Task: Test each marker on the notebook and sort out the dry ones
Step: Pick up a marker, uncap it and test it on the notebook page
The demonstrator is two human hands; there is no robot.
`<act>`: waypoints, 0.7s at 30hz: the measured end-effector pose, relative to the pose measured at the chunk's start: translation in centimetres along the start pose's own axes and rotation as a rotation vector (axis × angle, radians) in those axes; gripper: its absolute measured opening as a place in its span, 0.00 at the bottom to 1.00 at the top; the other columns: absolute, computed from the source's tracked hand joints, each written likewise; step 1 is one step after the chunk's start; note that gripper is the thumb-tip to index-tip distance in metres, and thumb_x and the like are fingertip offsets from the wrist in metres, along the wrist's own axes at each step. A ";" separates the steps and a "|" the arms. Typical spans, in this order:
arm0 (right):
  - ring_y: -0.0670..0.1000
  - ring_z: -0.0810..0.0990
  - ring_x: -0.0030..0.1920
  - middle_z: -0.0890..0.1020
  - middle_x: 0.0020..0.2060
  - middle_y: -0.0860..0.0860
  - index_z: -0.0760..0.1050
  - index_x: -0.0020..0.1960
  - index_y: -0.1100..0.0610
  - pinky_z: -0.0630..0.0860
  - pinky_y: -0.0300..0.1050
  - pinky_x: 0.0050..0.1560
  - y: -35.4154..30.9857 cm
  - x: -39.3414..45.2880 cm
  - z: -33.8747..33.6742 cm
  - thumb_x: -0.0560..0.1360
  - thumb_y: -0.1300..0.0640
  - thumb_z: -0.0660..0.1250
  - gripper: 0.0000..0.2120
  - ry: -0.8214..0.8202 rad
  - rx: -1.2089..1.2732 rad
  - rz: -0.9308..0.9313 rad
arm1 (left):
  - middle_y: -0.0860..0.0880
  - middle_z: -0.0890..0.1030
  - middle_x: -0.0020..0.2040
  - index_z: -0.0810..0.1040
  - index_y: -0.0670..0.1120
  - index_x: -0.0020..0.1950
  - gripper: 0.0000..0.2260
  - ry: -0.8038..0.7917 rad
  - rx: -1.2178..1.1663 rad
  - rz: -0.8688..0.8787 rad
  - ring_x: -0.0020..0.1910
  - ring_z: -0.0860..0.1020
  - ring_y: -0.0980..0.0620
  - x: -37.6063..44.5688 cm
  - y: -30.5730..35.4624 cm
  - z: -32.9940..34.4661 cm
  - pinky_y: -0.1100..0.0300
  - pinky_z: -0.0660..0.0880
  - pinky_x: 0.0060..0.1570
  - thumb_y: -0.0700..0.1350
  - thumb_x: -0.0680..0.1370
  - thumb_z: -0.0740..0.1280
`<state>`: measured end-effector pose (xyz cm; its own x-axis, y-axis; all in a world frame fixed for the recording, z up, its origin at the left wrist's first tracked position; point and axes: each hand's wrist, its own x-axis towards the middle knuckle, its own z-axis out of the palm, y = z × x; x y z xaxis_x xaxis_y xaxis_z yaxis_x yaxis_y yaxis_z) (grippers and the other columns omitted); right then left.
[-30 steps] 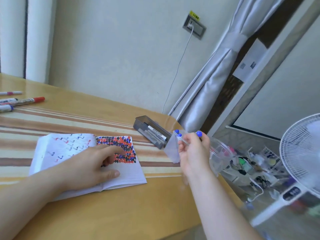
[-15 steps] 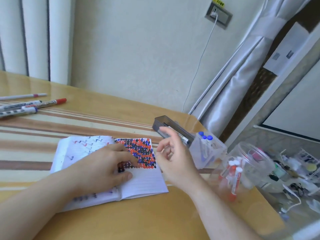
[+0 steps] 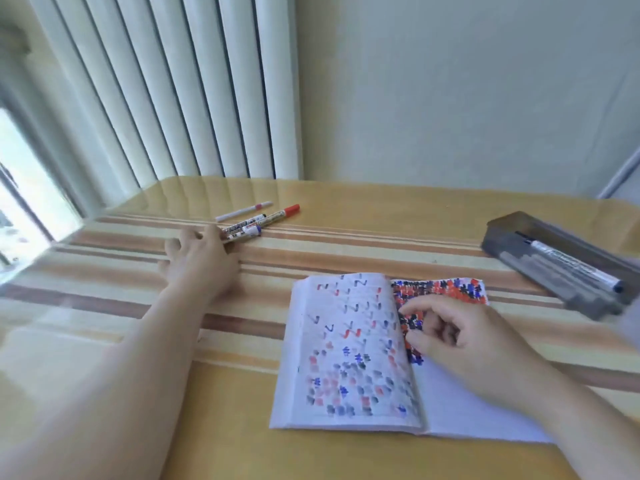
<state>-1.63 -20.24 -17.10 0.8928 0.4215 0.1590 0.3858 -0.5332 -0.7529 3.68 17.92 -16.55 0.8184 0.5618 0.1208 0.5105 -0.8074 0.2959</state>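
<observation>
Scribbled notebook point(image 3: 349, 355), marker labels point(image 3: 242, 227) unreadable

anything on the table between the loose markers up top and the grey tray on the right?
Nothing. In the head view the striped table is bare from the loose markers to the grey tray. The notebook lies nearer the person, below that line.

My left hand point(image 3: 199, 261) is off the notebook point(image 3: 349, 351) now. It has gone far out to the left, and its fingers point(image 3: 211, 233) touch the loose markers point(image 3: 258, 221) at the back of the surface. My right hand point(image 3: 464, 337) has come down onto the right page, where the left hand was before, with the fingers curled. My view has swung left, so the clear tubs of markers and the fan are out of sight.
</observation>
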 end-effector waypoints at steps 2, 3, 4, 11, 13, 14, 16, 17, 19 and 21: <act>0.43 0.71 0.32 0.79 0.35 0.47 0.77 0.56 0.31 0.69 0.39 0.35 0.1 -0.1 -0.1 0.75 0.49 0.73 0.15 -0.012 0.041 0.000 | 0.40 0.68 0.67 0.67 0.50 0.67 0.22 -0.007 0.006 -0.041 0.68 0.65 0.36 0.0 0.3 0.3 0.39 0.64 0.66 0.58 0.76 0.64; 0.43 0.71 0.32 0.79 0.35 0.46 0.77 0.56 0.31 0.69 0.40 0.35 0.1 -0.1 -0.1 0.75 0.50 0.73 0.16 -0.014 0.059 -0.002 | 0.40 0.69 0.66 0.67 0.50 0.66 0.24 -0.019 0.022 -0.061 0.69 0.65 0.36 -0.1 0.5 0.3 0.40 0.63 0.66 0.61 0.76 0.64; 0.43 0.71 0.32 0.79 0.35 0.46 0.77 0.56 0.31 0.69 0.39 0.35 0.1 0.0 -0.1 0.76 0.51 0.73 0.16 -0.014 0.066 -0.004 | 0.39 0.69 0.66 0.68 0.50 0.66 0.25 -0.029 0.041 -0.079 0.69 0.65 0.36 -0.1 0.6 0.3 0.40 0.63 0.67 0.63 0.75 0.63; 0.43 0.71 0.32 0.79 0.36 0.46 0.78 0.56 0.32 0.70 0.38 0.36 0.1 -0.1 -0.2 0.77 0.54 0.73 0.17 -0.020 0.067 -0.006 | 0.43 0.66 0.64 0.71 0.54 0.64 0.17 0.007 0.047 -0.105 0.67 0.63 0.39 0.2 0.8 0.2 0.44 0.60 0.67 0.54 0.75 0.62; 0.42 0.71 0.32 0.79 0.36 0.46 0.78 0.56 0.32 0.71 0.37 0.36 0.0 -0.2 -0.2 0.77 0.55 0.73 0.17 -0.015 0.069 -0.001 | 0.44 0.68 0.65 0.71 0.54 0.64 0.17 -0.025 0.016 -0.086 0.68 0.63 0.40 0.1 0.8 0.3 0.44 0.60 0.65 0.48 0.75 0.60; 0.43 0.72 0.32 0.79 0.36 0.46 0.78 0.56 0.32 0.71 0.37 0.36 0.1 -0.2 -0.2 0.77 0.55 0.73 0.17 -0.017 0.065 0.000 | 0.44 0.70 0.67 0.70 0.54 0.64 0.17 -0.051 0.023 -0.071 0.68 0.64 0.40 0.0 0.8 0.4 0.44 0.61 0.64 0.46 0.76 0.59; 0.43 0.72 0.32 0.79 0.36 0.46 0.78 0.56 0.33 0.71 0.39 0.37 0.0 -0.1 -0.3 0.77 0.54 0.73 0.17 -0.023 0.064 0.001 | 0.44 0.73 0.67 0.70 0.53 0.65 0.15 -0.093 0.063 0.004 0.66 0.68 0.39 -0.4 1.1 0.1 0.45 0.63 0.59 0.44 0.79 0.57; 0.43 0.71 0.32 0.79 0.35 0.45 0.77 0.56 0.33 0.71 0.38 0.37 -0.1 -0.1 -0.4 0.77 0.54 0.73 0.16 -0.022 0.057 -0.002 | 0.44 0.75 0.65 0.71 0.52 0.66 0.14 -0.097 0.062 0.082 0.62 0.70 0.39 -0.8 1.6 -0.3 0.48 0.66 0.55 0.44 0.81 0.58; 0.41 0.71 0.31 0.79 0.34 0.45 0.78 0.55 0.35 0.70 0.36 0.35 -0.4 -0.1 -0.4 0.77 0.53 0.73 0.14 -0.020 0.061 -0.017 | 0.45 0.78 0.58 0.73 0.50 0.65 0.12 -0.040 -0.066 0.325 0.50 0.75 0.46 -2.5 3.6 -1.6 0.53 0.68 0.44 0.44 0.83 0.59; 0.41 0.72 0.31 0.79 0.34 0.46 0.79 0.56 0.36 0.70 0.34 0.36 -0.7 -0.1 -0.4 0.75 0.47 0.74 0.11 0.003 0.092 -0.027 | 0.52 0.79 0.49 0.74 0.54 0.62 0.08 -0.016 -0.331 0.624 0.44 0.75 0.55 -5.9 6.4 -2.8 0.58 0.68 0.40 0.46 0.84 0.60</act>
<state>-1.90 -20.21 -16.34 0.8832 0.4323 0.1819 0.3868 -0.4521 -0.8037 1.33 9.94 -12.67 0.9373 0.0073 0.3485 -0.1602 -0.8789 0.4492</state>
